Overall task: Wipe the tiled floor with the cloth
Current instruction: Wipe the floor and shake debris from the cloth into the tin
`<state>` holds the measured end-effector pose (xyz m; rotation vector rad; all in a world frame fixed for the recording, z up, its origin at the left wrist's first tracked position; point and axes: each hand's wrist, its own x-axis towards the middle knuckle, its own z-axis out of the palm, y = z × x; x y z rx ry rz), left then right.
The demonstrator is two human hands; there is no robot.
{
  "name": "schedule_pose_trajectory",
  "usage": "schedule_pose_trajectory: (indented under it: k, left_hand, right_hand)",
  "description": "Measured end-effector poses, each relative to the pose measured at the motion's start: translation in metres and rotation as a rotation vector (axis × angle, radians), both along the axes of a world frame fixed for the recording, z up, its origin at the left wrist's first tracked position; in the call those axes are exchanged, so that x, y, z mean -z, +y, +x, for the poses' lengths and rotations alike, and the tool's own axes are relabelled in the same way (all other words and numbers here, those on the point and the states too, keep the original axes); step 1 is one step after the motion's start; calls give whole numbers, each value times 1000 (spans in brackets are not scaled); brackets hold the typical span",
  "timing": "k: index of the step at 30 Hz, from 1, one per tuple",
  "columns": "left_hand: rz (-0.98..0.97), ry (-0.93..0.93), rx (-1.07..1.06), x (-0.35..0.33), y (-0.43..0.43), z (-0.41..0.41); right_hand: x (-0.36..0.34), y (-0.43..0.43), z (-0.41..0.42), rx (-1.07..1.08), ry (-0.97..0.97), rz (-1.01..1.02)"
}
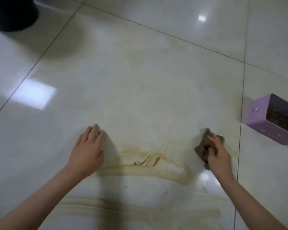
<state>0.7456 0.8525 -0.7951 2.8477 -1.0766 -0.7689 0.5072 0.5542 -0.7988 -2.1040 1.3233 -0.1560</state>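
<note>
A glossy cream tiled floor (140, 80) fills the view. Brownish-yellow smear streaks (145, 170) curve across the tile between my hands, with a darker orange patch (150, 160) and small dark specks. My right hand (219, 156) presses a crumpled brown cloth (204, 146) onto the floor at the right end of the smears; the hand is motion-blurred. My left hand (88, 148) rests flat on the tile to the left, fingers together, holding nothing.
A lilac open box (263, 120) with dark contents lies on its side at the right edge. A black round bin (12, 14) stands at the top left. Dark grout lines (242, 113) cross the floor.
</note>
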Motion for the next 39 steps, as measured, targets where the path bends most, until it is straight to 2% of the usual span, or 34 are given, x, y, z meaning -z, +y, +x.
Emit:
schedule_pose_trajectory:
  k: [1, 3, 6, 10, 12, 14, 17, 19, 21, 22, 24, 27, 29, 31, 33, 35, 36, 39]
  left_hand:
    - [-2, -5, -8, 0, -3, -1]
    - [-11, -11, -24, 0, -5, -1]
    - [-11, -12, 1, 4, -4, -4]
    - [38, -20, 39, 4, -6, -4]
    - [43, -34, 45, 1, -10, 0]
    - [52, -71, 62, -2, -13, 4]
    - [64, -93, 86, -6, -17, 2]
    - [123, -94, 105, -7, -20, -4]
    - [179, -113, 118, -8, -23, -6]
    - [199, -125, 125, -8, -25, -6]
    - [231, -142, 130, -8, -28, -4]
    - [282, -148, 128, -7, -31, -4]
    - [326, -156, 125, -10, -36, -5]
    - [380, -210, 131, -16, -44, -7]
    - [397, -277, 162, -22, -56, -11]
    - [361, -323, 233, -25, -69, -17]
    - [332, -322, 280, -25, -76, -22]
    - [279, -248, 404, -23, -97, -44]
  right_hand:
    - [7, 2, -4, 64, 3, -58]
    - [21, 26, 16, 31, -37, -126]
    - [38, 89, 68, -217, -102, -174]
    - [37, 164, 115, -674, -176, -75]
    - [29, 161, 123, -884, -175, 29]
    - [13, 131, 117, -951, -225, 78]
    - [-5, 58, 71, -787, -232, 56]
    - [-9, -7, 17, -548, -124, -98]
    - [-11, -54, -42, -288, 123, -136]
    - [-8, -64, -63, -137, 177, -107]
    - [9, -55, -73, 41, 163, -167]
    - [33, 7, -29, 1, 65, -245]
    - [40, 55, 8, -157, -83, -262]
    - [35, 86, 27, -413, -120, -168]
    - [30, 74, 22, -634, -110, -107]
    - [24, 32, -3, -764, -75, -132]
    - [22, 4, -22, -729, -46, -142]
    - [17, -68, -83, -358, 53, -144]
